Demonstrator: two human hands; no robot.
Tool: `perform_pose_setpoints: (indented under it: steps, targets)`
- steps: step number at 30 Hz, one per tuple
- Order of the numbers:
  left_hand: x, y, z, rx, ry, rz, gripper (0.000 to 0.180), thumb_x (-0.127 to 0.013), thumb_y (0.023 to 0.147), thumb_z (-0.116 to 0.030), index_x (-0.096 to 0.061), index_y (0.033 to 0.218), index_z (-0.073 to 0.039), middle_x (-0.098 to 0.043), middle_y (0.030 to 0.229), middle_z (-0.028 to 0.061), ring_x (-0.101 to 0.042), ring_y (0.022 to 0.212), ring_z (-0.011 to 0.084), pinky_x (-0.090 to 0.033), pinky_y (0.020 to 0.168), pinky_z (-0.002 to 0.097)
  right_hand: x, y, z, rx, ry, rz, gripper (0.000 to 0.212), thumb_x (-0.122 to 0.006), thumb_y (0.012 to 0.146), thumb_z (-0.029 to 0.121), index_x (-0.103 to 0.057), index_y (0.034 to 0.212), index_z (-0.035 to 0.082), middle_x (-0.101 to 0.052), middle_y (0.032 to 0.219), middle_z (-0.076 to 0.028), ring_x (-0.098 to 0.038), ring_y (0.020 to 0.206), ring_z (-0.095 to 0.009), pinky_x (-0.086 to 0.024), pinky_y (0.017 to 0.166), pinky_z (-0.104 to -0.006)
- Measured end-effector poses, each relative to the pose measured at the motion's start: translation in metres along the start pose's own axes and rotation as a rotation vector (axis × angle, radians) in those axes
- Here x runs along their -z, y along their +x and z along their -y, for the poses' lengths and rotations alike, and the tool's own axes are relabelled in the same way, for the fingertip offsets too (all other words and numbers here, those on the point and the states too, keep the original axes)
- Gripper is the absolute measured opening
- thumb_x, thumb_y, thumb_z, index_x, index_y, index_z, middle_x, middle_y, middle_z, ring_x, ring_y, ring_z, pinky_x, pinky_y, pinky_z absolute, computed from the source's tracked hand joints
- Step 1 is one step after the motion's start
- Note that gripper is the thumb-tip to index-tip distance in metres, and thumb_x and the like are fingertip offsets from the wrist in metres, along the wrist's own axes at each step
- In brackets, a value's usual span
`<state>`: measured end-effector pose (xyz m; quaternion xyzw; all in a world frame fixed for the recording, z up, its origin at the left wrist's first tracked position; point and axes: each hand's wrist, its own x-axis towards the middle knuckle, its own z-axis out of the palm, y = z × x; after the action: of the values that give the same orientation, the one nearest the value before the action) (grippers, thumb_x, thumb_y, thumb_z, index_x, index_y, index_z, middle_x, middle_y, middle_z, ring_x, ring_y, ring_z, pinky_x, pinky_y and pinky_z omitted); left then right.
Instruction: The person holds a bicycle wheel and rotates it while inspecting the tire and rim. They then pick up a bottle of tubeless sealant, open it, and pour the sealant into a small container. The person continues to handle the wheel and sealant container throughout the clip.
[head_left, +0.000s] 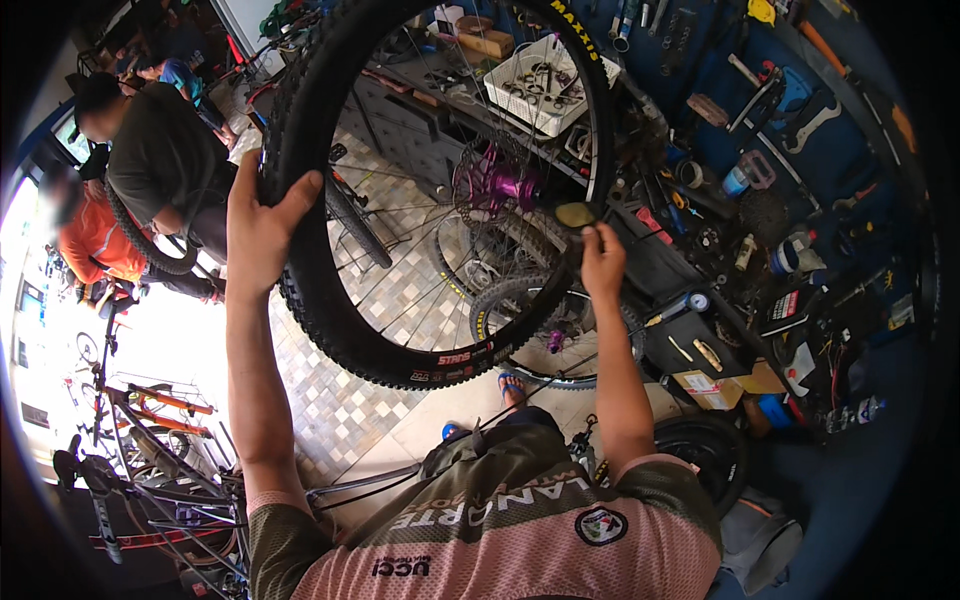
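Bicycle wheel (312,300), held up in front of a person in a workshop: what steadies it?
Left hand (262,228), its grip wrapped around the knobbly tyre at the wheel's left side.
And the right hand (603,262)?
Its grip pinches a small olive-coloured item (574,216) near the tyre's right side. White basket (527,118) of loose parts sits beyond, partly behind the spokes.

Worn: mesh jersey (480,565), dusty pink at chest, dark olive toward hem. Short sleeves (285,550) olive, pink-edged. Round black-and-white badge (601,525) on wearer's right; dark lettering (400,567) on left, pale lettering across the olive. Forearms (262,390) bare. Blue sandals (510,382). Legwear (533,424) dark, mostly hidden.
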<state>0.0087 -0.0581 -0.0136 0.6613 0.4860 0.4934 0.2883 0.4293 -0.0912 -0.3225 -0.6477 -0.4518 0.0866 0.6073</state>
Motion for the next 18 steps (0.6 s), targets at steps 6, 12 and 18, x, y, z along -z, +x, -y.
perform_pose_setpoints:
  steps: [6,12,18]
  targets:
    - [0.007,-0.039,0.021,-0.113,0.076,-0.012,0.057,-0.086,0.087,-0.012,-0.055,0.132,0.001,-0.071,0.103,0.0070,-0.066,0.087,0.0123,-0.055,0.080,0.0284,0.029,0.061,0.073,0.121,-0.009,-0.058,0.035,-0.076,0.102,0.026,-0.071,0.121,-0.003,-0.076,0.120,-0.018,-0.071,0.114,-0.032,-0.053,0.100,-0.0406]
    - [0.005,-0.051,0.027,-0.273,0.190,0.012,0.064,-0.084,0.081,-0.008,-0.052,0.136,-0.001,-0.070,0.103,0.0067,-0.065,0.091,0.0130,-0.053,0.085,0.0277,0.003,0.117,0.083,0.555,-0.223,0.541,0.044,-0.078,0.091,0.022,-0.070,0.128,-0.001,-0.071,0.129,-0.021,-0.064,0.123,-0.041,-0.051,0.107,-0.0466]
    - [0.008,-0.040,0.034,-0.249,0.105,0.046,0.070,-0.082,0.075,-0.003,-0.052,0.138,0.000,-0.070,0.109,0.0064,-0.066,0.094,0.0121,-0.052,0.089,0.0257,-0.001,0.185,0.117,0.749,-0.553,1.407,0.068,-0.074,0.081,0.026,-0.064,0.141,-0.003,-0.059,0.150,-0.020,-0.060,0.132,-0.040,-0.048,0.114,-0.0442]
